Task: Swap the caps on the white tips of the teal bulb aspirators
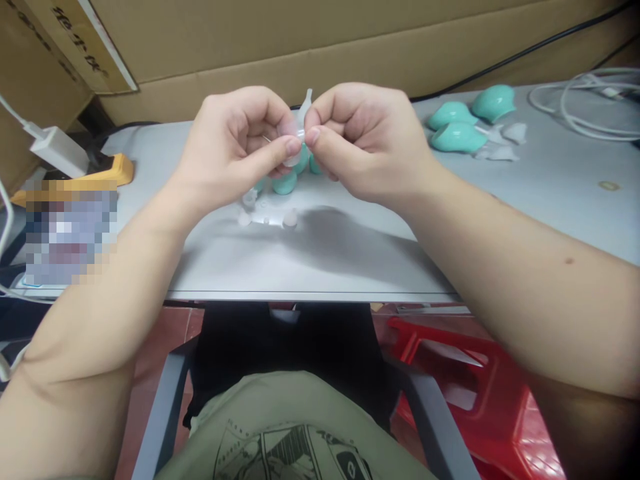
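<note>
Apparently unfinished, my left hand [245, 143] and right hand [367, 143] pinch a translucent plastic piece [301, 127] between their fingertips above the desk [240, 270]; small white plastic parts [290, 219] lie loose below, not yet joined.

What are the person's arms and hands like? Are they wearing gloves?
No gloves: the left hand and right hand are bare, with no rings or watch showing. No sleeves cover the forearms, and the right one has a small spot. The shirt is olive green with a dark print.
</note>
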The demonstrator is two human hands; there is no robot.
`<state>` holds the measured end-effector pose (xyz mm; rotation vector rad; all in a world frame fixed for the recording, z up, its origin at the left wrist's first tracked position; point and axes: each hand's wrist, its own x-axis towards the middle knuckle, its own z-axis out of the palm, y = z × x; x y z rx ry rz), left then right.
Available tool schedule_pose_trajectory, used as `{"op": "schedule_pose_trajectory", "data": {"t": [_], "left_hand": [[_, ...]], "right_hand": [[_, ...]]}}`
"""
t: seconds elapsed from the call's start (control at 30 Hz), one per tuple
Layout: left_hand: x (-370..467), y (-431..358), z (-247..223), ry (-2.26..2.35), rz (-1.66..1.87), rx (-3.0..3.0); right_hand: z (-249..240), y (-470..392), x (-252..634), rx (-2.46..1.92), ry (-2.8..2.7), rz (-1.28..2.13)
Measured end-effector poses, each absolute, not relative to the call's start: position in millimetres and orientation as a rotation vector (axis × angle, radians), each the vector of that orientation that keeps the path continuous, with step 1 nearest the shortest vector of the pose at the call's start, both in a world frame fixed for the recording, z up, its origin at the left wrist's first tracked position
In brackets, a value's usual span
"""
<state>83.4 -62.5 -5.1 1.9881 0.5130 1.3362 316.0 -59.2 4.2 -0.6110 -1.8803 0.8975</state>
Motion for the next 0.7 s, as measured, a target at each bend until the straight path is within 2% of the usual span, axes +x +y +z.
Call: {"op": "schedule_pose_trajectory", "data": {"t": [0.23, 0.7], "left_hand": [[86.5, -67.8, -4.1, 0.617, 1.352, 1.992], [82.7, -63.7, -7.0, 0.603, 1.325, 1.975]], "right_hand": [[1.7, -61.8, 309.9, -0.613, -1.875, 0.829], [7.2, -61.0, 315.8, -0.583, -1.866, 0.905]]}}
